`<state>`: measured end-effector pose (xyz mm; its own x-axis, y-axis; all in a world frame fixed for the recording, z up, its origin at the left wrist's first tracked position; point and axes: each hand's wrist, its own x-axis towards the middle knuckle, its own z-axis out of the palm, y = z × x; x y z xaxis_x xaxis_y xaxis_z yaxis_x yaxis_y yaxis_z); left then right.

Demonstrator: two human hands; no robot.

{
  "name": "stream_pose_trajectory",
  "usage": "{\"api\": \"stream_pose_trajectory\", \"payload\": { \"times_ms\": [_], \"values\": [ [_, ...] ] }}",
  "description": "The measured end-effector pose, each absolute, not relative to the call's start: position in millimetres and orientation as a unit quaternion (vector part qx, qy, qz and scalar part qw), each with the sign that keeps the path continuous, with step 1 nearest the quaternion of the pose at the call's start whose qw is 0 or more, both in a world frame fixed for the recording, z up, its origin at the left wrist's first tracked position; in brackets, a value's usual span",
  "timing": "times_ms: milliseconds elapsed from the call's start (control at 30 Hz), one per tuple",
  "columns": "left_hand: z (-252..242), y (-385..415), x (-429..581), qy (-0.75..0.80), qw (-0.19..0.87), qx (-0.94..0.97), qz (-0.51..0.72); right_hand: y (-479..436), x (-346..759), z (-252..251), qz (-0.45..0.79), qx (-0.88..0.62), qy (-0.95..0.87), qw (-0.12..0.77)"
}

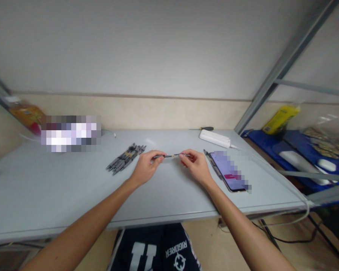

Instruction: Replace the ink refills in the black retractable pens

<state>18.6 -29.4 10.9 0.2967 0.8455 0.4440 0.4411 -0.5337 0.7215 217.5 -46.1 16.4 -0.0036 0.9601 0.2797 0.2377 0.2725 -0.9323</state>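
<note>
My left hand [148, 165] pinches the dark barrel of a slim pen [169, 156] above the desk. At the pen's other end, my right hand [196, 164] has its fingers closed on a thin part. A pale section with a small yellowish spot shows between the two hands. Whether the right-hand part is joined to the barrel is too small to tell. Left of my left hand lies a pile of several grey and black pens [125, 159]. Another dark pen [213, 165] lies along the left side of a phone [228, 171], to the right of my right hand.
A white power strip [214, 139] with a cable and a screwdriver [207, 128] lie at the back right. A bottle of amber liquid [28, 114] stands at the back left, beside a blurred-out object [70, 133]. The desk's front edge [169, 219] runs below my forearms.
</note>
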Motion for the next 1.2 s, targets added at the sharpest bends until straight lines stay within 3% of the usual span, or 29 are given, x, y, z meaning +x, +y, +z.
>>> {"api": "stream_pose_trajectory", "payload": {
  "times_ms": [1200],
  "values": [
    [11.8,-30.0,19.4,0.413,0.209,0.777,0.427,-45.4,216.3,16.0,0.377,-0.494,-0.605,0.498]
  ]
}}
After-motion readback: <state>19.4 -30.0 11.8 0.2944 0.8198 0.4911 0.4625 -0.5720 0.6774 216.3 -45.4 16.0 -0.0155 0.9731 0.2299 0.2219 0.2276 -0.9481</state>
